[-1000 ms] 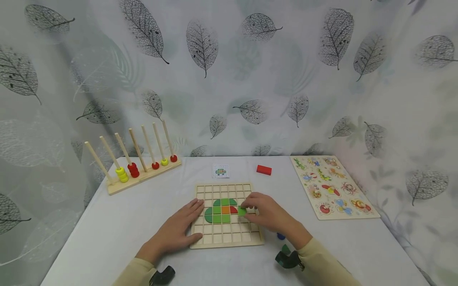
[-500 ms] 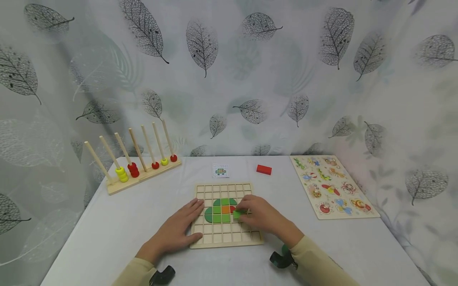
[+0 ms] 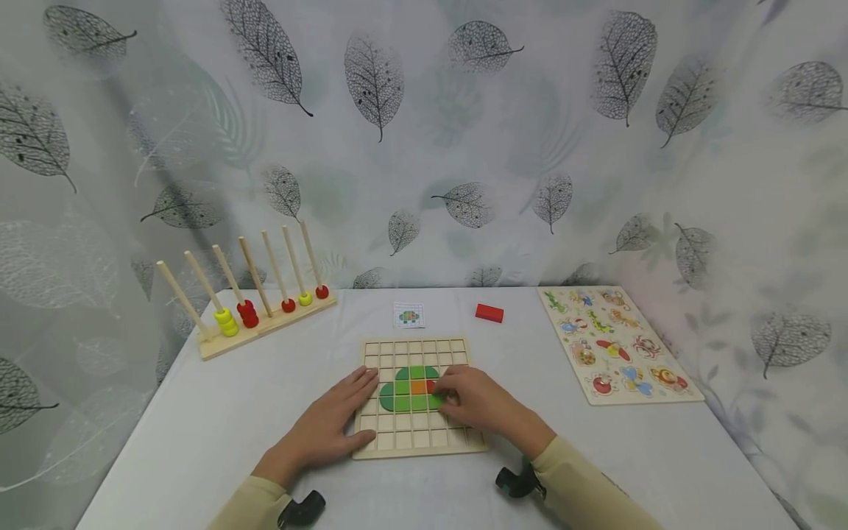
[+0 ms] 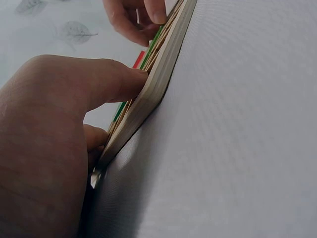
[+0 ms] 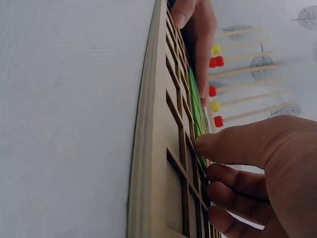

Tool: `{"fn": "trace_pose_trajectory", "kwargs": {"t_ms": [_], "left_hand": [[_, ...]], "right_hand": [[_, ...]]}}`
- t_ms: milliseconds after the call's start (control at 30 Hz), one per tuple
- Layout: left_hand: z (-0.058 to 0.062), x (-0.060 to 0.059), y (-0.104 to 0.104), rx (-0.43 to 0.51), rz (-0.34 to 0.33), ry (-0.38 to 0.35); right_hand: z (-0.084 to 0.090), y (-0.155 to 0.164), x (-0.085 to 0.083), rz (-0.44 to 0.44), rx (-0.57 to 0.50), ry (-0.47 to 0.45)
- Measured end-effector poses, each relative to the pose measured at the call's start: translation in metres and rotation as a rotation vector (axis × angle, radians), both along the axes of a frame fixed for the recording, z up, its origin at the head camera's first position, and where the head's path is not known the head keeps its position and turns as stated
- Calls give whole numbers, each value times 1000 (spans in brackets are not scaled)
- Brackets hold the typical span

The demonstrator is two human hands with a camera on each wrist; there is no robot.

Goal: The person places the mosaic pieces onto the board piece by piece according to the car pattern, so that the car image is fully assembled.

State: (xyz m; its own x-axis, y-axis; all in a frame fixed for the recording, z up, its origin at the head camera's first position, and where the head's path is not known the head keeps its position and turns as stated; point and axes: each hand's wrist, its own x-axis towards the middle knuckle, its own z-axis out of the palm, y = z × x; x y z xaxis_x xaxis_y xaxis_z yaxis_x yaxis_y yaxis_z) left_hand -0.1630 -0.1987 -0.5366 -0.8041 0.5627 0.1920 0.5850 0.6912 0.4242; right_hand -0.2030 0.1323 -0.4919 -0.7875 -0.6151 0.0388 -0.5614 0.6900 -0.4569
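Note:
A wooden grid board (image 3: 420, 440) lies on the table, with green, orange and red tiles set in its middle cells. My right hand (image 3: 480, 397) holds a green square tile (image 3: 436, 402) between thumb and curled fingers, at a cell on the right of the pattern. In the right wrist view the thumb of that right hand (image 5: 292, 168) touches the green part. With fingers spread, my left hand (image 3: 331, 419) rests on the board's left edge. The left wrist view shows the thumb of the left hand (image 4: 49, 114) on the board's rim.
Behind the board lie a small pattern card (image 3: 408, 316) and a red block (image 3: 489, 313). A peg stand (image 3: 268, 324) with red and yellow beads stands at the back left. At right lies an animal picture board (image 3: 619, 350). A leaf-print curtain (image 3: 424, 147) hangs behind the table.
My right hand has moved left with the green tile, from the board's right side to the cell beside the other green tiles. The left hand has stayed in place.

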Motion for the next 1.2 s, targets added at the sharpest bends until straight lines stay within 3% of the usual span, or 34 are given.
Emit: {"fn": "trace_pose_trajectory", "kwargs": {"t_ms": [233, 367, 700, 1200], "left_hand": [[0, 0, -1, 28, -11, 1], [1, 0, -1, 31, -15, -4], [0, 0, -2, 18, -5, -5], [-3, -1, -2, 26, -9, -3]], "right_hand": [[0, -1, 2, 13, 3, 45], [7, 5, 3, -23, -17, 25], [35, 47, 10, -87, -112, 100], [54, 100, 35, -195, -91, 147]]}}
